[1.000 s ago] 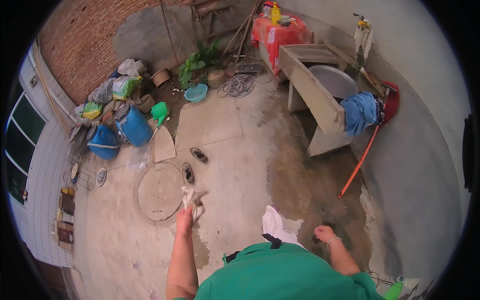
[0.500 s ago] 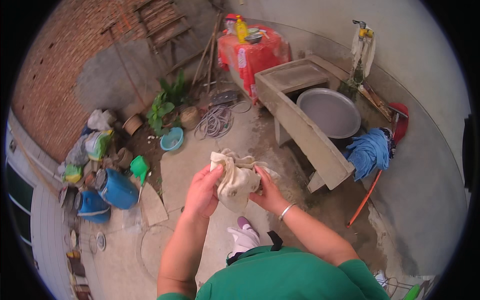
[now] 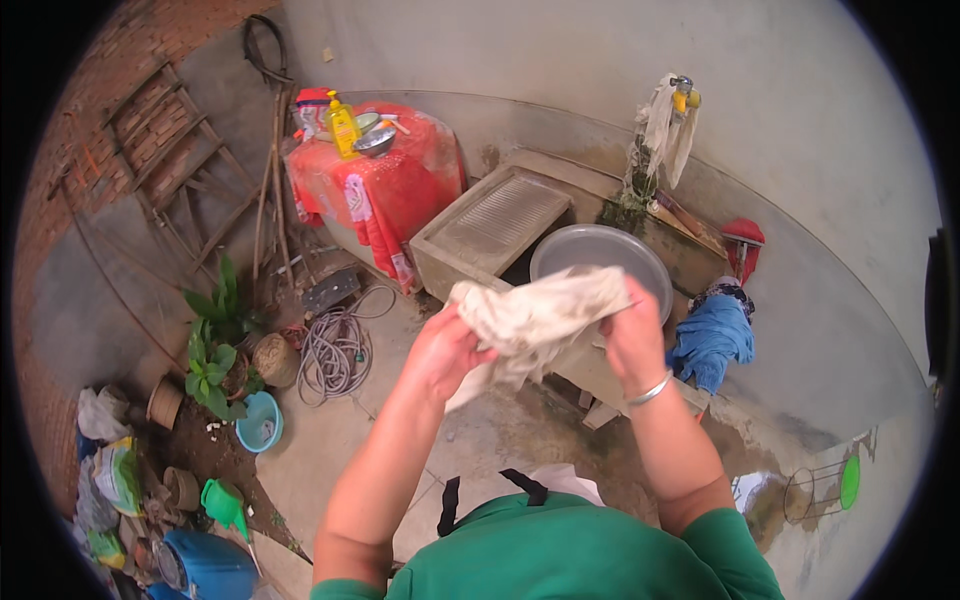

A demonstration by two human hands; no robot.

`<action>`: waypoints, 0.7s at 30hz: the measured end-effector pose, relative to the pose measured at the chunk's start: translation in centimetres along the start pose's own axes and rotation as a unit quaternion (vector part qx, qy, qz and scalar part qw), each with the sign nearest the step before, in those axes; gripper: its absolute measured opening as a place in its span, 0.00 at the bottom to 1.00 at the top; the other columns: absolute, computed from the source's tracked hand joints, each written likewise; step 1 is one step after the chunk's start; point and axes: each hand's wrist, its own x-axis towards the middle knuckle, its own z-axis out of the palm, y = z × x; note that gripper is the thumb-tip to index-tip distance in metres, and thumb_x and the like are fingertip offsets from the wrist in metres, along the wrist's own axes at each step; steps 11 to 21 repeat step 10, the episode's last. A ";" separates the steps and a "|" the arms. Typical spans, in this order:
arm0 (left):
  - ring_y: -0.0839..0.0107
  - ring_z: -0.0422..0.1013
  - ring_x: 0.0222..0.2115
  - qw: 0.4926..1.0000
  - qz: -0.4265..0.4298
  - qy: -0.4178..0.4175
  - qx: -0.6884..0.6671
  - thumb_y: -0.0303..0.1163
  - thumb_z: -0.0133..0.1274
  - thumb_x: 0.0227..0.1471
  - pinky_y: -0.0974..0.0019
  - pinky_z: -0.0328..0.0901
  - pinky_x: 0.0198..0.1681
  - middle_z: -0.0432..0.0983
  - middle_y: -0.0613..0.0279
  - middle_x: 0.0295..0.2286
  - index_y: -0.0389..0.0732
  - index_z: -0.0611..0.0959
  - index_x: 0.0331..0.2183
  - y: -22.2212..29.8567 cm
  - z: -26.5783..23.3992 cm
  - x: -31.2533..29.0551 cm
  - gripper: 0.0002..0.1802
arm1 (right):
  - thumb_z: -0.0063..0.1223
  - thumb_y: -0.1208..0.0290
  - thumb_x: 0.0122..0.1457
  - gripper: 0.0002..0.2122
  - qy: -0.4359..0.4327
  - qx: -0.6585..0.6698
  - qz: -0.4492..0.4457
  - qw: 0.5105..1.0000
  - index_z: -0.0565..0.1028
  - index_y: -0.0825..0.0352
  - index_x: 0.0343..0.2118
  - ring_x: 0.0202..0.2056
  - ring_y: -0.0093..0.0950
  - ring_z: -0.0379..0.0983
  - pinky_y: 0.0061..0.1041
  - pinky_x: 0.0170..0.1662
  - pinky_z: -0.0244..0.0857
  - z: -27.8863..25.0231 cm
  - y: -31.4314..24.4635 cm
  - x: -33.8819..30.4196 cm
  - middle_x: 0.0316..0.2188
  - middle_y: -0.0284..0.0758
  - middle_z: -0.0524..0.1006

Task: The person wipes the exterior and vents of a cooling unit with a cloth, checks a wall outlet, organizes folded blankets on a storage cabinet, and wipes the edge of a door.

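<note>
An off-white cloth (image 3: 540, 308) with brownish stains is stretched between my two hands, slightly blurred, its lower part hanging down. My left hand (image 3: 440, 352) is closed on one end of it, and my right hand (image 3: 634, 338), below a silver bangle, grips the other end. Beyond the cloth, a round grey metal basin (image 3: 605, 248) sits in the concrete sink; the cloth and my right hand hide its near part. To the left of the basin lies the sink's ribbed washboard (image 3: 510, 215).
A red-covered table (image 3: 415, 165) holds a yellow pump bottle (image 3: 342, 128) and a metal bowl (image 3: 375, 141). Blue cloth (image 3: 712, 342) hangs at the sink's right end. A tap (image 3: 684, 98) is draped with pale cloth. A coiled hose (image 3: 335, 352) and turquoise basin (image 3: 260, 422) lie left.
My view has turned right, toward the sink. Both hands have risen and moved apart, and the bunched cloth is now spread between them.
</note>
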 end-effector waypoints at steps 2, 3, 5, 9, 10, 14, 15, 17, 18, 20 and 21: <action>0.72 0.72 0.32 0.998 -0.001 -0.066 0.018 0.30 0.42 0.52 0.70 0.69 0.30 0.73 0.60 0.35 0.39 0.71 0.41 2.4 1.9 4.7 0.13 | 0.43 0.75 0.55 0.08 0.009 0.003 -0.100 0.995 0.71 0.71 0.36 0.33 0.19 0.70 0.18 0.36 0.63 -0.7 -1.3 3.9 0.33 0.31 0.74; 0.72 0.72 0.32 0.994 -0.007 -0.105 0.022 0.31 0.42 0.52 0.70 0.69 0.30 0.73 0.61 0.35 0.39 0.71 0.41 3.3 2.6 7.0 0.13 | 0.43 0.76 0.55 0.08 0.020 -0.011 -0.131 0.991 0.71 0.71 0.37 0.34 0.21 0.70 0.18 0.38 0.63 -1.4 -1.8 5.6 0.34 0.32 0.74; 0.73 0.71 0.33 0.986 -0.015 -0.159 0.045 0.32 0.43 0.52 0.68 0.69 0.32 0.73 0.63 0.35 0.40 0.72 0.40 4.3 3.7 11.5 0.13 | 0.42 0.76 0.56 0.09 0.059 -0.069 -0.182 0.979 0.70 0.72 0.38 0.37 0.23 0.70 0.21 0.42 0.63 -3.4 -2.0 8.6 0.36 0.34 0.73; 0.72 0.70 0.36 0.967 -0.080 -0.133 0.204 0.37 0.46 0.51 0.62 0.68 0.36 0.73 0.64 0.36 0.43 0.72 0.42 2.9 2.9 21.2 0.16 | 0.44 0.78 0.54 0.12 0.131 -0.305 -0.265 0.905 0.69 0.68 0.42 0.43 0.27 0.68 0.25 0.48 0.61 -9.5 3.2 13.3 0.40 0.35 0.72; 0.68 0.69 0.38 0.951 -0.107 -0.082 0.277 0.44 0.47 0.49 0.55 0.66 0.38 0.71 0.62 0.39 0.45 0.69 0.46 1.4 1.7 23.9 0.23 | 0.46 0.78 0.53 0.14 0.150 -0.451 -0.306 0.825 0.70 0.65 0.44 0.44 0.29 0.67 0.26 0.49 0.59 -11.9 6.5 14.4 0.41 0.34 0.72; 0.68 0.69 0.38 0.951 -0.107 -0.082 0.277 0.44 0.47 0.49 0.55 0.66 0.38 0.71 0.62 0.39 0.45 0.69 0.46 1.4 1.7 23.9 0.23 | 0.46 0.78 0.53 0.14 0.150 -0.451 -0.306 0.825 0.70 0.65 0.44 0.44 0.29 0.67 0.26 0.49 0.59 -11.9 6.5 14.4 0.41 0.34 0.72; 0.68 0.69 0.38 0.951 -0.107 -0.082 0.277 0.44 0.47 0.49 0.55 0.66 0.38 0.71 0.62 0.39 0.45 0.69 0.46 1.4 1.7 23.9 0.23 | 0.46 0.78 0.53 0.14 0.150 -0.451 -0.306 0.825 0.70 0.65 0.44 0.44 0.29 0.67 0.26 0.49 0.59 -11.9 6.5 14.4 0.41 0.34 0.72; 0.68 0.69 0.38 0.951 -0.107 -0.082 0.277 0.44 0.47 0.49 0.55 0.66 0.38 0.71 0.62 0.39 0.45 0.69 0.46 1.4 1.7 23.9 0.23 | 0.46 0.78 0.53 0.14 0.150 -0.451 -0.306 0.825 0.70 0.65 0.44 0.44 0.29 0.67 0.26 0.49 0.59 -11.9 6.5 14.4 0.41 0.34 0.72; 0.68 0.69 0.38 0.951 -0.107 -0.082 0.277 0.44 0.47 0.49 0.55 0.66 0.38 0.71 0.62 0.39 0.45 0.69 0.46 1.4 1.7 23.9 0.23 | 0.46 0.78 0.53 0.14 0.150 -0.451 -0.306 0.825 0.70 0.65 0.44 0.44 0.29 0.67 0.26 0.49 0.59 -11.9 6.5 14.4 0.41 0.34 0.72; 0.68 0.69 0.38 0.951 -0.107 -0.082 0.277 0.44 0.47 0.49 0.55 0.66 0.38 0.71 0.62 0.39 0.45 0.69 0.46 1.4 1.7 23.9 0.23 | 0.46 0.78 0.53 0.14 0.150 -0.451 -0.306 0.825 0.70 0.65 0.44 0.44 0.29 0.67 0.26 0.49 0.59 -11.9 6.5 14.4 0.41 0.34 0.72; 0.68 0.69 0.38 0.951 -0.107 -0.082 0.277 0.44 0.47 0.49 0.55 0.66 0.38 0.71 0.62 0.39 0.45 0.69 0.46 1.4 1.7 23.9 0.23 | 0.46 0.78 0.53 0.14 0.150 -0.451 -0.306 0.825 0.70 0.65 0.44 0.44 0.29 0.67 0.26 0.49 0.59 -11.9 6.5 14.4 0.41 0.34 0.72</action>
